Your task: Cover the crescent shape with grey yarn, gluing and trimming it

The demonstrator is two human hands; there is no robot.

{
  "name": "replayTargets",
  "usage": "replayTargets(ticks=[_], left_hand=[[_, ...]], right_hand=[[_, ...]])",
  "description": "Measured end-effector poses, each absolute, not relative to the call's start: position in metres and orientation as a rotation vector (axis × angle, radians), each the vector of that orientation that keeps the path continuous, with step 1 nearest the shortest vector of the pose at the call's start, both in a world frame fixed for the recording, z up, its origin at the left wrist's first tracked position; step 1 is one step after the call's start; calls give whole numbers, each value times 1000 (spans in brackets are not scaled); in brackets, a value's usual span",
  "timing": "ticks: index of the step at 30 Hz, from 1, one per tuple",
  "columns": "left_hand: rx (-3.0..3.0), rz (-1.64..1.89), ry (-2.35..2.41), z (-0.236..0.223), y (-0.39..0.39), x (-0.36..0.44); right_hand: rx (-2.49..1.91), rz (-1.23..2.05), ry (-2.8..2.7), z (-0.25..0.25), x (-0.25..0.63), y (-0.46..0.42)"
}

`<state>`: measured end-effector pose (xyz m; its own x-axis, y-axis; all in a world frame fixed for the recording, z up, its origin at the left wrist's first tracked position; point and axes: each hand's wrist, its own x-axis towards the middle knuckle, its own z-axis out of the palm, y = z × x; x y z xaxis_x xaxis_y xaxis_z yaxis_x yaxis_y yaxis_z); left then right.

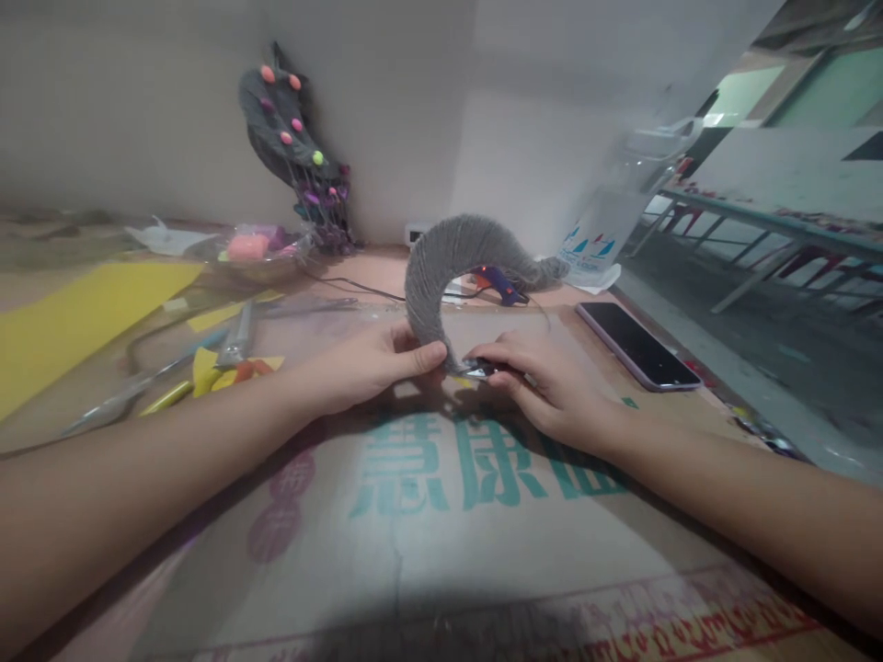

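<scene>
A crescent wrapped in grey yarn (465,248) stands upright over the cardboard, its other tip curving off to the right. My left hand (386,363) is closed on its lower end, thumb in front. Close beside that end, my right hand (544,382) pinches a small shiny metal tool (477,370). The tool's tip points left at the bottom of the crescent; whether it touches the yarn I cannot tell, and its exact kind is mostly hidden by my fingers.
Printed cardboard (428,561) covers the table. A phone (638,345) and a clear bottle (613,216) stand right, a blue glue gun (501,285) behind. A decorated grey crescent (282,129) leans on the wall. Left lie yellow sheet (89,317), clay tray (252,248) and glue stick-like tube (238,333).
</scene>
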<state>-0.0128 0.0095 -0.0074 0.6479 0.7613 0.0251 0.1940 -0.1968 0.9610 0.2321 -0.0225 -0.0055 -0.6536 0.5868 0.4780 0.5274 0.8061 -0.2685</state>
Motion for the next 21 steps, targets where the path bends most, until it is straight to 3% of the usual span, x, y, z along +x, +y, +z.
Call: replayTargets(ticks=[21], left_hand=[[1798,637,677,-9,12,-11]], right_hand=[[-751,187,-2441,-7,231,-22]])
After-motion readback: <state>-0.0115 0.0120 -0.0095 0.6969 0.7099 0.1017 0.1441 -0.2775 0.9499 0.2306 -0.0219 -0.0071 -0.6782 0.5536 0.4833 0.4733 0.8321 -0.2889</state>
